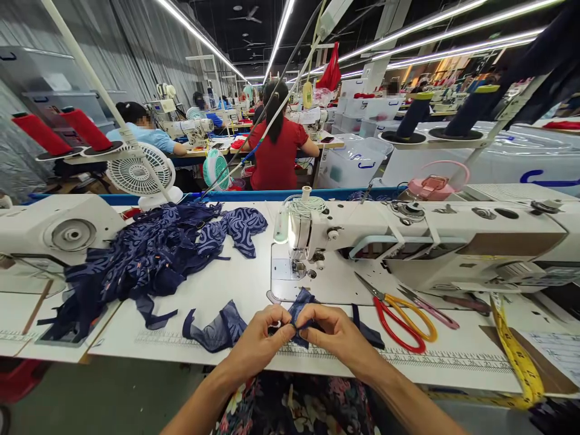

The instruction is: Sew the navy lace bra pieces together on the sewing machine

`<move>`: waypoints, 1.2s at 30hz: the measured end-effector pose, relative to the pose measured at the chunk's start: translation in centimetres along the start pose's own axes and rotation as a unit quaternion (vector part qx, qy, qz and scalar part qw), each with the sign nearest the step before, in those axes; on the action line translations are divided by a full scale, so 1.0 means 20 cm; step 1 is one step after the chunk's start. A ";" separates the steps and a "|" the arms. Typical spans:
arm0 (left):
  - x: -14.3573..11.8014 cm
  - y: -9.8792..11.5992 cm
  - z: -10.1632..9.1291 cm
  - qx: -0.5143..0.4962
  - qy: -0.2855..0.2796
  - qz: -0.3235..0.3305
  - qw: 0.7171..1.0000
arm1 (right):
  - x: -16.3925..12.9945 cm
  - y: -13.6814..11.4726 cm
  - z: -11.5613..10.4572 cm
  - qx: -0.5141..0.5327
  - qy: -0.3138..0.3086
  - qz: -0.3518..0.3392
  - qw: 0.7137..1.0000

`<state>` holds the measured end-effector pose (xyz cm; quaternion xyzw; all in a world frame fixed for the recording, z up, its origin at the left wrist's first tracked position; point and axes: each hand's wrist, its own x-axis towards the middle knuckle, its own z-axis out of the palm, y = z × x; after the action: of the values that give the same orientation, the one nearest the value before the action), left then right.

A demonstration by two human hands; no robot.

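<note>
We are seeing a sewing machine (pixel 408 241) sitting on the desk (pixel 217 290), scissors (pixel 399 317) lying beside a yellow tape measure (pixel 516 356), and a white fan (pixel 140 172) standing behind heaped navy fabric (pixel 149 254).

fabric pile (pixel 149 254) left on table (pixel 235 284), sewing machine (pixel 408 241) right, scissors (pixel 399 314) before it

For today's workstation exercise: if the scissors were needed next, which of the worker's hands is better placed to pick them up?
Probably the right hand: the scissors lie on its side of the table, while the left hand is farther off; both pinch the navy fabric piece.
</note>
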<state>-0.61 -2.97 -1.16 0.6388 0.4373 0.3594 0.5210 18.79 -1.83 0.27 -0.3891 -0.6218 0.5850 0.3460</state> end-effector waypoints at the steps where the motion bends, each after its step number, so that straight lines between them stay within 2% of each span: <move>1: 0.00 0.00 0.00 -0.003 -0.009 0.005 1.000 | 0.00 0.00 0.00 -0.001 -0.001 -0.001 1.000; 8: 0.03 0.05 -0.04 -0.010 -0.077 0.010 0.997 | 0.00 0.03 -0.01 -0.004 -0.035 -0.022 0.999; 11: 0.02 0.04 -0.04 -0.033 -0.087 0.004 0.996 | 0.00 0.02 0.00 -0.013 -0.040 -0.025 0.999; 13: 0.01 0.03 -0.03 -0.034 -0.059 -0.003 0.998 | -0.01 0.02 0.01 -0.013 -0.032 -0.024 0.999; 15: -0.02 0.03 -0.01 0.003 0.013 0.007 1.000 | -0.02 0.02 0.02 -0.008 -0.021 -0.018 1.000; 18: -0.09 0.03 0.04 0.078 0.111 0.058 0.989 | -0.02 0.02 0.03 0.000 0.003 -0.013 1.000; 21: -0.14 0.03 0.11 0.108 0.152 0.101 0.977 | -0.03 0.03 0.05 0.029 0.029 -0.015 0.999; 24: -0.15 0.03 0.16 0.131 0.201 0.109 0.965 | -0.03 0.03 0.07 0.084 0.031 0.003 0.996; 28: -0.13 0.04 0.17 0.106 0.202 0.074 0.971 | -0.04 0.03 0.09 0.111 0.036 0.018 0.993; 33: -0.13 0.04 0.15 0.062 0.190 0.033 0.979 | -0.06 0.06 0.09 -0.018 0.106 -0.051 0.993; 36: -0.13 0.02 0.16 0.046 0.189 0.024 0.981 | -0.07 0.07 0.09 -0.058 0.105 -0.059 0.991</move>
<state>1.46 -6.54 -1.39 0.5931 0.5282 0.4657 0.3903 17.92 -3.79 -1.20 -0.4303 -0.6366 0.4826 0.4202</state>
